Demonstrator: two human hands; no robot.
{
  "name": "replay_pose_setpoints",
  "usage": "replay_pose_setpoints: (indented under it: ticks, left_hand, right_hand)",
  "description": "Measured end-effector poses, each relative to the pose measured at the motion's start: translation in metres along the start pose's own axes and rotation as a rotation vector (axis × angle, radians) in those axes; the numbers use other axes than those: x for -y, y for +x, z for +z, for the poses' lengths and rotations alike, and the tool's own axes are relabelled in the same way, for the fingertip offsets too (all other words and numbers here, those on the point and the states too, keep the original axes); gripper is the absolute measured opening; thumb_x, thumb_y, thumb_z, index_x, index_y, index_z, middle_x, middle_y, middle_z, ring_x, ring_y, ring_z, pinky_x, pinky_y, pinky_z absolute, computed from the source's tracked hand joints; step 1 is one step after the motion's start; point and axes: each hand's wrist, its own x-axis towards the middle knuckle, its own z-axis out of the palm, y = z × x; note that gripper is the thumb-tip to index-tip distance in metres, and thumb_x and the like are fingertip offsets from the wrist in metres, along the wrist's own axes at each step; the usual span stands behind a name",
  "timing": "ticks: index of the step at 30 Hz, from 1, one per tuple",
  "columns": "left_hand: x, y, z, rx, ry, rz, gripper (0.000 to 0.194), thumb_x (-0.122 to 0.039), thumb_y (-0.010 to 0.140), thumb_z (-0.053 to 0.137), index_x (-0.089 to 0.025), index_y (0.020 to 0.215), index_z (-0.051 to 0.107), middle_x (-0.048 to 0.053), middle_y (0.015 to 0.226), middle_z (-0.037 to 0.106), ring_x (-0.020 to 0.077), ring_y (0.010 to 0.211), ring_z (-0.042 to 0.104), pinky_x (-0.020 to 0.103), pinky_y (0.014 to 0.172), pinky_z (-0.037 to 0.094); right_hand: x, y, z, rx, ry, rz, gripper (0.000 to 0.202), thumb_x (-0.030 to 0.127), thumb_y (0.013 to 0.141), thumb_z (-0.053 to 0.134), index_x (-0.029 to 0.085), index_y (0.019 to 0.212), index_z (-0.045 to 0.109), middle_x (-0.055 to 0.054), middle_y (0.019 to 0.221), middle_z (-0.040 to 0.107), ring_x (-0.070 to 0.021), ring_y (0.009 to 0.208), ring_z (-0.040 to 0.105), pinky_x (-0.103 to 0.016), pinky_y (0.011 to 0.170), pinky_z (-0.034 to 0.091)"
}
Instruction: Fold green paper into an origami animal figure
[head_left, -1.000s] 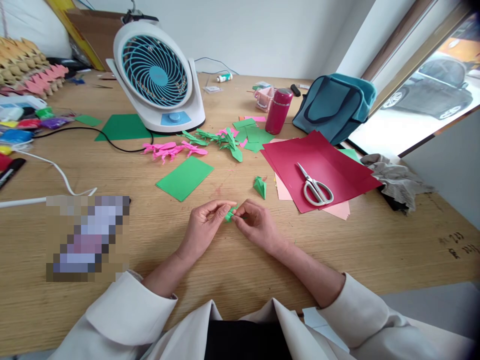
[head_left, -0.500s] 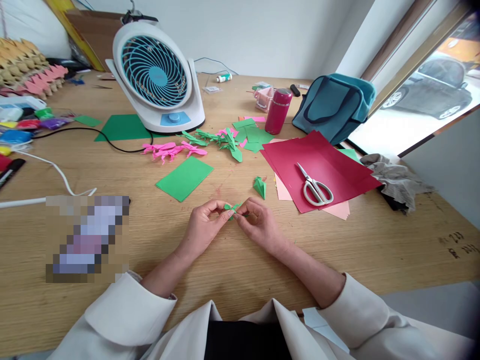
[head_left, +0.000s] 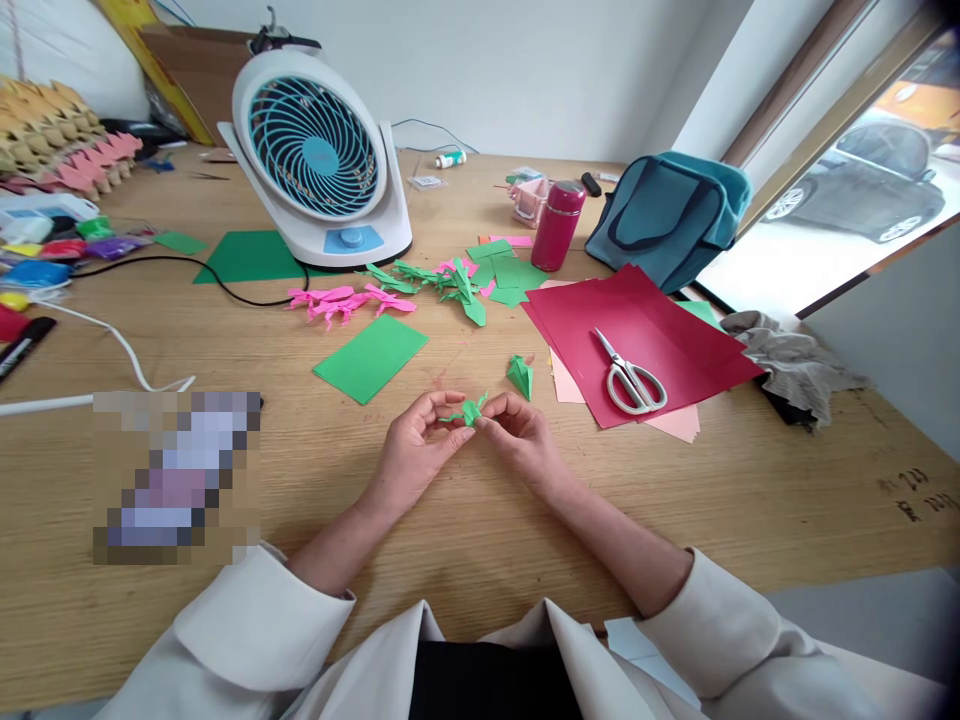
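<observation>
1. Green folded-paper figure (head_left: pixel 471 411), small w/ thin limbs sticking out, is btwn the tips of both hands, over the near-middle part of the tabletop (head_left: pixel 300 490).
2. R hand (head_left: pixel 523 440): thumb + forefinger pinched tight on the figure's R side, other fingers curled.
3. L hand (head_left: pixel 412 450): fingers curved, narrow gap to thumb; thumb tip up against the figure's lower L edge. Can't tell if it grips or just steadies.
4. Green folded piece (head_left: pixel 520 377), pointed, lies just beyond R hand, apart from it.
5. Green sheet (head_left: pixel 371 359) lies flat beyond L hand, not touching.
6. Farther back: pink folded figures (head_left: pixel 349 302) in a cluster, w/ green folded figures (head_left: pixel 465 293) just to their R.
7. Red sheets (head_left: pixel 675 325) off to the R, white-handled scissors (head_left: pixel 636 385) on top, pale pink paper (head_left: pixel 566 382) poking out underneath.
8. Back of tabletop, L to R: white/blue fan (head_left: pixel 322 150), dark red bottle (head_left: pixel 558 225), teal bag (head_left: pixel 667 220).
9. Pixelated item (head_left: pixel 180 475) far L of L hand; details n/a.
</observation>
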Motion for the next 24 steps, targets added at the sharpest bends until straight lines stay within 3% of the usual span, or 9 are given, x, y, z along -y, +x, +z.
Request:
replay_pose_setpoints:
  ticks: [12, 24]
  left_hand:
    - [-0.007, -0.007, 0.005, -0.122, -0.025, 0.06, 0.04, -0.027, 0.078, 0.075, -0.018, 0.114, 0.061, 0.003, 0.096, 0.069, 0.0141, 0.087, 0.066, 0.029, 0.09, 0.051]
    - [-0.007, -0.009, 0.007, -0.09, -0.092, 0.0, 0.045, -0.031, 0.077, 0.076, -0.018, 0.117, 0.061, 0.001, 0.085, 0.07, 0.016, 0.085, 0.068, 0.028, 0.082, 0.053]
  right_hand:
    - [0.008, -0.003, 0.004, 0.02, 0.072, 0.089, 0.039, 0.056, 0.07, 0.079, 0.021, 0.073, 0.061, 0.001, 0.073, 0.062, -0.0134, 0.068, 0.055, -0.029, 0.069, 0.046]
    - [0.008, -0.004, 0.008, -0.034, 0.135, 0.124, 0.044, 0.057, 0.063, 0.083, 0.021, 0.069, 0.057, 0.001, 0.067, 0.061, -0.0123, 0.061, 0.053, -0.027, 0.061, 0.045]
